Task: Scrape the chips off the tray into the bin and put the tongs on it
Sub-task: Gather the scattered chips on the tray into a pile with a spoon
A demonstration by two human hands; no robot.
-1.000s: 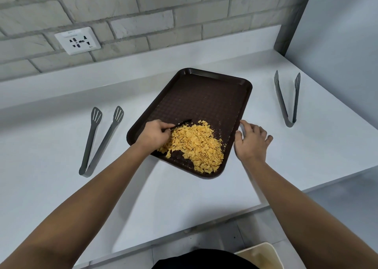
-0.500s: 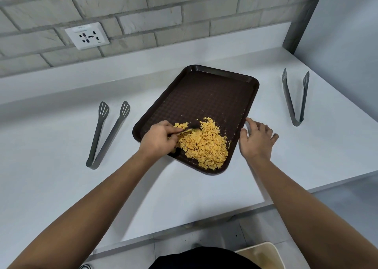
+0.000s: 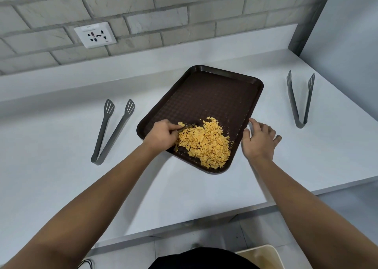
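left hand (image 3: 161, 134) — fingers curled round a dark scraper (image 3: 187, 126), its tip in the chips (image 3: 206, 144) | right hand (image 3: 258, 141) — fingers relaxed, spread, touching the tray (image 3: 216, 97) rim | chips heaped at tray's near corner | tongs (image 3: 112, 129) on counter, left; second tongs (image 3: 299, 100) right | bin (image 3: 263, 256) below counter edge

We are seeing a white countertop (image 3: 61, 187) filling most of the frame, its raised back ledge (image 3: 143, 64) running across the upper half. A grey brick wall (image 3: 184, 7) is rising behind it along the top, carrying a white power socket (image 3: 95, 35) at the upper left. A pale panel (image 3: 351, 33) is standing at the upper right. Grey floor tiles (image 3: 180, 246) are showing along the bottom edge.
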